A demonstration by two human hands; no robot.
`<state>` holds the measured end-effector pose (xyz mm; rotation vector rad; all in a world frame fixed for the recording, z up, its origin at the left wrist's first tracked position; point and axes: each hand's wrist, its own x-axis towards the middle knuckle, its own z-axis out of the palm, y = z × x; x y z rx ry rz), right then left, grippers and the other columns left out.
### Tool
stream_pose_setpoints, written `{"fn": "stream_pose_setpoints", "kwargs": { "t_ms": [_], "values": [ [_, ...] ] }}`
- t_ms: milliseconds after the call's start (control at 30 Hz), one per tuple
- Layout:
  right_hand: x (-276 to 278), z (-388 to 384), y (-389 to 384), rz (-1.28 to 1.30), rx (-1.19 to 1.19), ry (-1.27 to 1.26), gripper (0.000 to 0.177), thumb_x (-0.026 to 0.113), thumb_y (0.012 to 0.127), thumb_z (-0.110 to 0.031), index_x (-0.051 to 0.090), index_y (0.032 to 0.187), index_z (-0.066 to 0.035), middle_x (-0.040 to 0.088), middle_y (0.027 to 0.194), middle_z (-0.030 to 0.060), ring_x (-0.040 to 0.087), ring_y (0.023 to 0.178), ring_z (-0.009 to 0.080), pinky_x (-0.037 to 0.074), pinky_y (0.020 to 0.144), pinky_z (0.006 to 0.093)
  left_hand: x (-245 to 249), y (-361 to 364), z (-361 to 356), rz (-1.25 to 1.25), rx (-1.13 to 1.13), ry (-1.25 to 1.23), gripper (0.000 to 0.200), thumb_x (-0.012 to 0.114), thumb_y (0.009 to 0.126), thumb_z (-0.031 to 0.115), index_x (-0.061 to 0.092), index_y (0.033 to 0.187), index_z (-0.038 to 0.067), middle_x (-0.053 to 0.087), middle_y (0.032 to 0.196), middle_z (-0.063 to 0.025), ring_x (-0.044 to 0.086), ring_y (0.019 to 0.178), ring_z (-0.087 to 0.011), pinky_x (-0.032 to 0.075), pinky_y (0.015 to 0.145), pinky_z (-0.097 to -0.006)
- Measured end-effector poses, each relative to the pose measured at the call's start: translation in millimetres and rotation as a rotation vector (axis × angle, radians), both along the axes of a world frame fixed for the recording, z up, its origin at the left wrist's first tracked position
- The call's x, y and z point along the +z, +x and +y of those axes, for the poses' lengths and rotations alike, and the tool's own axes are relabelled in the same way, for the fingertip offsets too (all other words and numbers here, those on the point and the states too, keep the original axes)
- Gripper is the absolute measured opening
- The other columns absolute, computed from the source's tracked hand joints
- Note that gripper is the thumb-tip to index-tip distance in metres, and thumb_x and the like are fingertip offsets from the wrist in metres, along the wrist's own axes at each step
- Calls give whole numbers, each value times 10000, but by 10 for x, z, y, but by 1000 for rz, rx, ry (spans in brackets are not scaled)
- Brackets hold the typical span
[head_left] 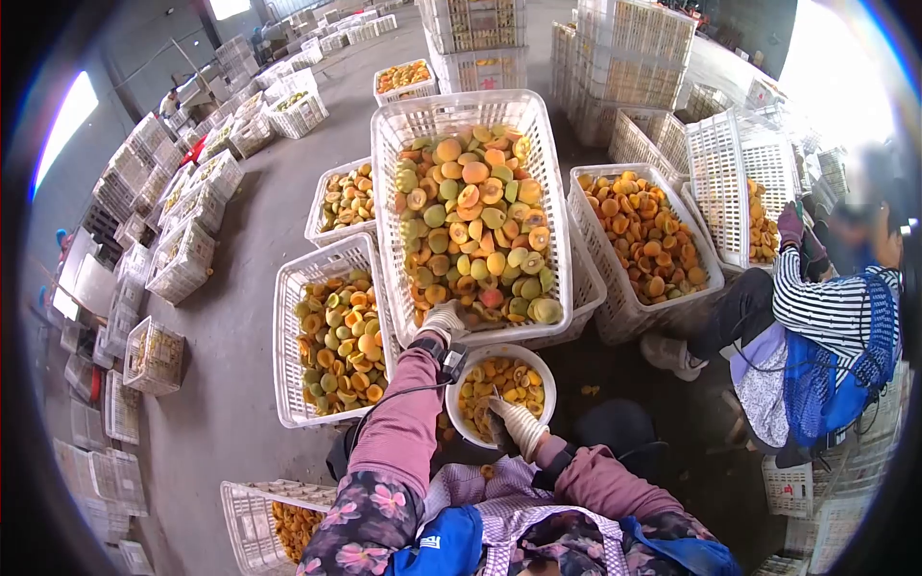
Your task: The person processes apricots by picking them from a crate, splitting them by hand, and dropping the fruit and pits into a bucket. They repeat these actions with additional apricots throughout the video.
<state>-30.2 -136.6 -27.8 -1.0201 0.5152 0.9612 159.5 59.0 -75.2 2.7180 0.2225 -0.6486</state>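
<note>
A large white plastic crate [555,206], heaped with whole and halved apricots [471,221], stands raised in front of me. My left hand [444,323], in a pale glove, reaches over its near left corner among the fruit; its fingers are blurred and partly hidden. Below it a round white tub [549,376] holds orange apricot halves [519,379]. My right hand [521,428], gloved too, is closed at the tub's near edge around a dark, narrow, blade-like tool [500,422] whose exact kind I cannot make out.
Crates of apricots flank mine: a left crate [285,336], a right crate [715,254] and a tipped crate [240,523] by my left elbow. At right sits a person in a striped sleeve [816,288]. Tall crate stacks [639,58] stand behind; more crates [182,259] line the left floor.
</note>
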Motion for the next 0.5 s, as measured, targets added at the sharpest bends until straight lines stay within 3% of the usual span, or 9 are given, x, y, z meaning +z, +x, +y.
{"fn": "stream_pose_setpoints", "kwargs": {
  "t_ms": [133,200,233,267,333,433,467,500],
  "values": [
    [-10,53,0,10,-52,-3,256,537,883,-346,569,753,-127,541,592,-24,475,434,134,355,396,265,158,-93,-48,3,-5,-99,577,633,741,339,482,1257,132,556,1200,-164,526,1122,-315,412,948,-370],
    [-55,110,-6,-154,-125,-132,337,556,852,-411,523,629,-161,473,494,2,401,355,164,318,346,303,-150,52,-31,120,2,-93,558,589,757,392,510,1237,118,557,1205,-157,548,1090,-310,426,924,-375],
    [-107,63,-10,-140,-94,-121,346,545,862,-398,518,619,-153,477,489,11,408,357,167,325,349,306,-50,17,-57,108,-57,-147,549,569,754,424,548,1198,101,561,1195,-163,555,1082,-299,434,910,-382],
    [-249,36,4,-128,-70,-119,357,544,862,-397,514,607,-150,476,478,16,416,357,169,328,351,307,70,30,-122,193,-276,86,495,567,754,403,592,1143,97,560,1195,-169,551,1093,-295,433,908,-385],
    [-214,4,-11,-107,-66,-112,355,550,860,-393,519,603,-151,472,468,14,417,352,170,330,348,303,188,-24,-290,120,-32,52,449,589,743,361,620,1099,90,575,1168,-174,550,1099,-287,435,907,-387],
    [-315,-60,-8,-160,-99,-156,310,580,846,-395,551,649,-157,495,488,3,420,352,159,348,355,285,-22,36,-256,-61,-57,-145,600,659,704,317,512,1215,37,614,1077,-195,579,1053,-289,456,865,-381],
    [-355,-83,-4,-176,-100,-166,307,582,844,-399,551,659,-156,503,496,3,426,356,159,353,357,283,-80,105,-219,-23,-160,-268,651,674,695,360,483,1220,27,619,1055,-207,594,1005,-309,461,827,-368],
    [-442,-119,20,-172,-96,-183,251,579,861,-348,604,796,-106,535,581,-5,453,419,137,379,383,274,-31,22,-244,-107,-180,-306,556,649,734,300,495,1198,33,632,987,-187,606,924,-279,467,773,-347]
  ]
}}
